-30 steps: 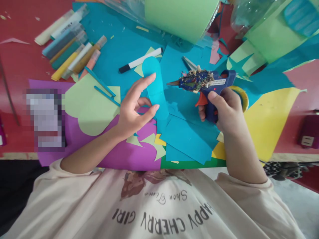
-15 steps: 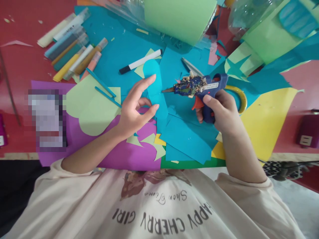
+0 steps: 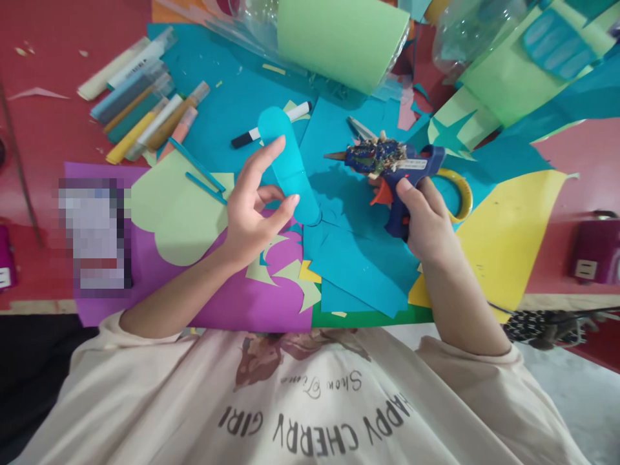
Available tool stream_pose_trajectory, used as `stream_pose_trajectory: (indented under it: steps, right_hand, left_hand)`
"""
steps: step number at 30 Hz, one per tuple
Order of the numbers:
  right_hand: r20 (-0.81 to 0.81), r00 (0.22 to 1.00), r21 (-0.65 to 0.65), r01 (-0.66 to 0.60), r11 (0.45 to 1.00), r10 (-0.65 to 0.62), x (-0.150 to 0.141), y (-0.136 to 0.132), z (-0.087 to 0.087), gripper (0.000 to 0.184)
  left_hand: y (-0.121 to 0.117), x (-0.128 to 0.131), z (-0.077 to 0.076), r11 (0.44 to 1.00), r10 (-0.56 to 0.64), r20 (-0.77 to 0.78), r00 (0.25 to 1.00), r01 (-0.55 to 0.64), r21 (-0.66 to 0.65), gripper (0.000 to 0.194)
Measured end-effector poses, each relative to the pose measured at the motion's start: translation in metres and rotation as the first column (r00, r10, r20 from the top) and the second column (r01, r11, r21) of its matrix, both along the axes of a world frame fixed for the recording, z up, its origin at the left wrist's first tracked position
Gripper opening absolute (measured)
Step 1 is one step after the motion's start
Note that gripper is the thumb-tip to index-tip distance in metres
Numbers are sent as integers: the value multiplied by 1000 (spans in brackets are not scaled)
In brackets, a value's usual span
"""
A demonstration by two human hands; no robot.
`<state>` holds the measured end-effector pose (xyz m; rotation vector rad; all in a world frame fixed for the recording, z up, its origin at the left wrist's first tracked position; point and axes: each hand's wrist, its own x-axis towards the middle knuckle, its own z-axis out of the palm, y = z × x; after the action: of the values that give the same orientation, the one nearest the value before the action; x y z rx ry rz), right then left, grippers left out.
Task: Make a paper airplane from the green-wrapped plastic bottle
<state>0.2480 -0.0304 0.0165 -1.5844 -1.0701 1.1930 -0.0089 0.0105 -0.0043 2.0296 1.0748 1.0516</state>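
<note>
left hand: pinching smooth, round-ended blue paper strip | right hand: gripping crusty-barrelled plastic glue gun, tapered nozzle apart from strip | both above flat blue sheets

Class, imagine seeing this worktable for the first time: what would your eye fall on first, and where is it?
First, probably the dark blue plastic glue gun with its messy, crusted top, held in the right hand right of centre. Next comes the bright blue, round-ended paper strip in the left hand, near the middle. A large pale green sheet also stands out at the top edge.
</note>
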Motion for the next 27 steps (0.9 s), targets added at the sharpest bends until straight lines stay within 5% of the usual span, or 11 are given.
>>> stream_pose_trajectory:
  steps: [7, 12, 16, 19, 24, 27]
  right_hand:
    - [37, 982, 53, 182, 982, -184, -4, 9, 5, 13]
    - [178, 979, 73, 90, 993, -101, 6, 12, -7, 26]
    - [509, 858, 229, -62, 971, -65, 4, 12, -22, 37]
    - [605, 792, 266, -100, 959, -85, 3, 15, -27, 43]
    - [553, 822, 291, -38, 956, -135, 9, 11, -5, 42]
    - [526, 805, 432, 25, 901, -275, 4, 0, 20, 44]
  left_hand:
    - [-3, 3, 2, 1000, -1, 10, 1000, 1, -15, 59]
    - [2, 1, -1, 1000, 2, 19, 1000, -3, 16, 59]
    - [5, 0, -1, 999, 34, 33, 999, -35, 28, 59]
    - [6, 0, 0, 999, 34, 35, 999, -35, 14, 58]
    - [7, -1, -2, 1000, 23, 35, 999, -23, 11, 60]
    - [7, -2, -4, 1000, 21, 28, 999, -21, 9, 59]
